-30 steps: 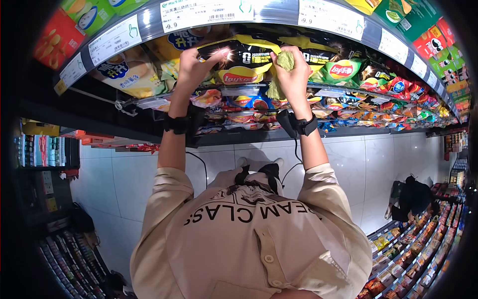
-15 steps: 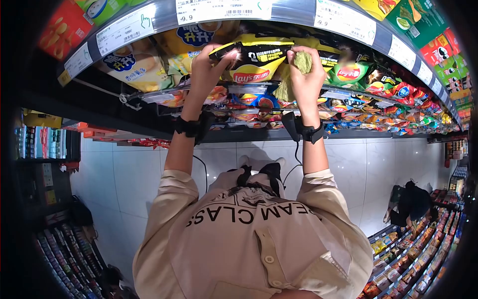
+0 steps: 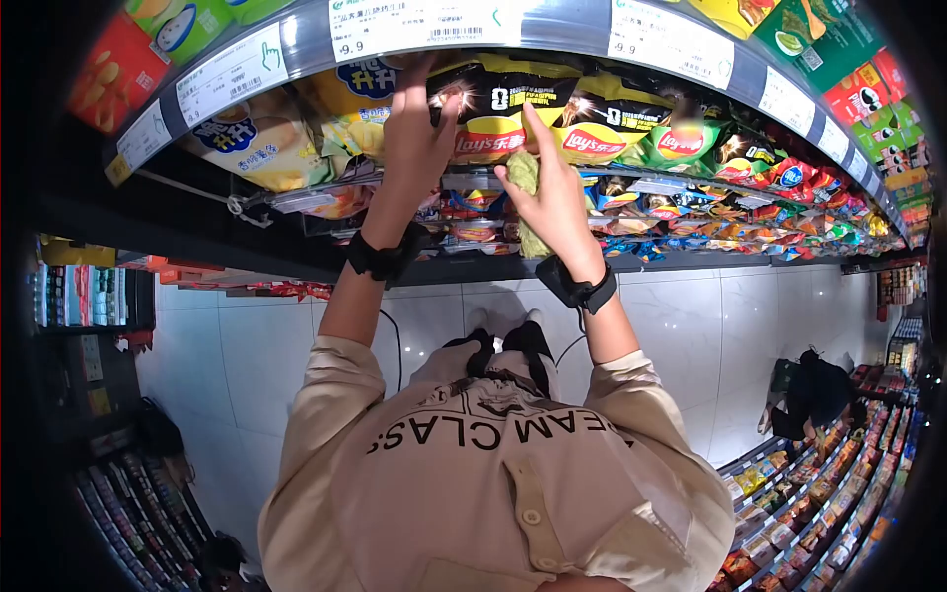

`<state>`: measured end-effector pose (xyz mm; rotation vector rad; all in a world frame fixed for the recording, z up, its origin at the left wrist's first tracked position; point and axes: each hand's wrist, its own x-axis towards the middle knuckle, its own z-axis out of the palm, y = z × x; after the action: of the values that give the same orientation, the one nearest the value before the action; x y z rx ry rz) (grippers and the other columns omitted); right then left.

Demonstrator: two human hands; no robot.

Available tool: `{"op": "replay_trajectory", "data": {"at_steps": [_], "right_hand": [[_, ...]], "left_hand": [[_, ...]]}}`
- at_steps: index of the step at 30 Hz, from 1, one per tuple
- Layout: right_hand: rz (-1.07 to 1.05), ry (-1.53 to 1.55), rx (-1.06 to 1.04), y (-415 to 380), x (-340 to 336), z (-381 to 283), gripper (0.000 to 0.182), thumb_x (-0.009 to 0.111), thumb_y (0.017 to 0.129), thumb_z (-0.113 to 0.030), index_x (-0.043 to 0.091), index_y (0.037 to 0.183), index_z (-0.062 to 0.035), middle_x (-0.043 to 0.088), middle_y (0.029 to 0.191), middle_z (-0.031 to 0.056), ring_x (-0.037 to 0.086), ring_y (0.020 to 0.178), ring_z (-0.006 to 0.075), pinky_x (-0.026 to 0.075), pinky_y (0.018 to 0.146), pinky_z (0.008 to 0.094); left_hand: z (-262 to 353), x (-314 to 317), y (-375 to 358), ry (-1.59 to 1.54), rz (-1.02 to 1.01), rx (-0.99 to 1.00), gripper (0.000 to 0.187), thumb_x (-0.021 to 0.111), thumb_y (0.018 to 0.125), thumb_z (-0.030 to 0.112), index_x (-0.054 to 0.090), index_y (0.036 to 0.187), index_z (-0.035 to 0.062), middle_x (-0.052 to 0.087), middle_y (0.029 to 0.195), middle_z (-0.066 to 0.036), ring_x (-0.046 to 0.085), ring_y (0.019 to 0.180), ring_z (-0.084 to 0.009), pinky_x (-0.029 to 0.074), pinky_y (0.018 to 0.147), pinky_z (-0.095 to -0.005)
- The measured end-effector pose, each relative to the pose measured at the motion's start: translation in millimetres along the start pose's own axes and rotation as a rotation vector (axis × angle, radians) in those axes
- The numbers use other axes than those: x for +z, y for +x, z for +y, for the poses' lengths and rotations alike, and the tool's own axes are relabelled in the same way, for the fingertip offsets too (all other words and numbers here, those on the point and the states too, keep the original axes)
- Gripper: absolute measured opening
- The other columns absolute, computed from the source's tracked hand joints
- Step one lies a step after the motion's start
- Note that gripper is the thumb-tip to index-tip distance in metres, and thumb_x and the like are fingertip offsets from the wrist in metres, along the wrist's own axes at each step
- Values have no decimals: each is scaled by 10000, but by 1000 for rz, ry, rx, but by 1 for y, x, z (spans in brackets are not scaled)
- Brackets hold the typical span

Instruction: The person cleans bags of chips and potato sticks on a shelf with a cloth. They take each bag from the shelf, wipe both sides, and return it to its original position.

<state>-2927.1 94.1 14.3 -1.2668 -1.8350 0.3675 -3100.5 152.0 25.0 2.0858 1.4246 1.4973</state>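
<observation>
A black-and-yellow Lay's chip bag (image 3: pixel 490 118) stands upright at the front of the shelf, beside a similar bag (image 3: pixel 612 123) on its right. My left hand (image 3: pixel 412 133) is at its left edge, thumb and fingers apart, fingertips pointing up towards the shelf above. In my right hand (image 3: pixel 560 202) a crumpled green cloth (image 3: pixel 531 222) is held against the palm and hangs down below the thumb. The right index finger stretches up to the right side of the Lay's bag.
Pale yellow chip bags (image 3: pixel 256 148) stand to the left, a green Lay's bag (image 3: pixel 681 146) to the right. A shelf edge with price tags (image 3: pixel 424 25) curves just above my hands. Lower shelves hold more snack bags. Another person (image 3: pixel 814 395) crouches in the aisle at right.
My left hand has let go of the bag's top corner and sits higher beside it. The right hand with the cloth has come down and left. The bag now stands in the row.
</observation>
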Motion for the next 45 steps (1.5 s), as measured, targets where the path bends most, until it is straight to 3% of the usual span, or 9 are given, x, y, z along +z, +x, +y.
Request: {"op": "replay_trajectory", "data": {"at_steps": [2, 7, 15, 20, 25, 33, 35, 37, 45], "right_hand": [[-58, -50, 27, -5, 0, 2, 764, 672, 779, -139, 233, 1404, -162, 612, 962, 198, 603, 895, 361, 477, 749, 382], [-31, 37, 29, -21, 5, 14, 604, 669, 751, -123, 410, 1296, -88, 595, 938, 183, 586, 837, 357, 483, 696, 397], [-302, 180, -194, -26, 23, -15, 328, 682, 735, -147, 573, 1031, -59, 589, 881, 107, 587, 829, 290, 478, 713, 383], [-525, 519, -106, 5, 46, -59, 449, 668, 768, -181, 486, 1166, -80, 579, 985, 125, 584, 904, 300, 478, 773, 375], [-253, 550, -344, 44, 135, -84, 597, 675, 758, -197, 378, 1246, -25, 538, 1092, 192, 551, 1001, 317, 446, 845, 385], [-122, 258, -154, 71, 209, -73, 522, 697, 665, -248, 474, 1064, 5, 599, 753, 210, 566, 830, 398, 463, 713, 469], [-95, 228, -128, 73, 208, -80, 443, 700, 665, -251, 501, 968, 3, 600, 742, 209, 584, 801, 388, 473, 691, 459], [-264, 234, 49, 76, 210, -88, 436, 703, 671, -260, 491, 949, 0, 603, 751, 216, 598, 783, 377, 480, 674, 451], [-54, 521, 39, 71, 206, -117, 339, 694, 709, -218, 521, 902, 0, 610, 764, 199, 609, 756, 370, 488, 643, 398]], "left_hand": [[1, 5, 3, 82, -42, -21, 396, 551, 846, 180, 461, 1182, -8, 520, 1082, -229, 494, 958, -411, 392, 857, -431], [-10, -23, -22, -43, 261, 168, 399, 618, 812, 40, 455, 1170, -23, 520, 1129, -159, 547, 995, -243, 438, 832, -319], [-67, -135, -52, 154, 657, -175, 455, 641, 816, 89, 414, 1198, -7, 428, 1243, -145, 542, 1035, -205, 449, 812, -264], [-91, -172, -53, -250, 640, -444, 413, 604, 862, 139, 424, 1202, -11, 483, 1215, -133, 530, 1047, -179, 401, 883, -279], [-114, -162, -56, -167, 709, -603, 530, 644, 842, 206, 394, 1227, -60, 526, 1145, -157, 510, 1048, -190, 389, 895, -275], [-135, -159, -25, 48, 476, -382, 698, 749, 737, 295, 391, 1210, -73, 539, 1103, -145, 516, 1007, -166, 408, 859, -272], [-148, -168, -22, -353, 288, -552, 696, 773, 704, 275, 406, 1192, -60, 549, 1070, -130, 537, 957, -173, 422, 837, -279], [-146, -174, -17, -274, 271, -550, 706, 789, 681, 266, 412, 1185, -54, 552, 1063, -127, 542, 946, -177, 424, 832, -275], [-130, -206, 2, -281, 264, -410, 664, 810, 651, 224, 440, 1132, -48, 554, 1046, -125, 540, 939, -170, 440, 804, -275]]}}
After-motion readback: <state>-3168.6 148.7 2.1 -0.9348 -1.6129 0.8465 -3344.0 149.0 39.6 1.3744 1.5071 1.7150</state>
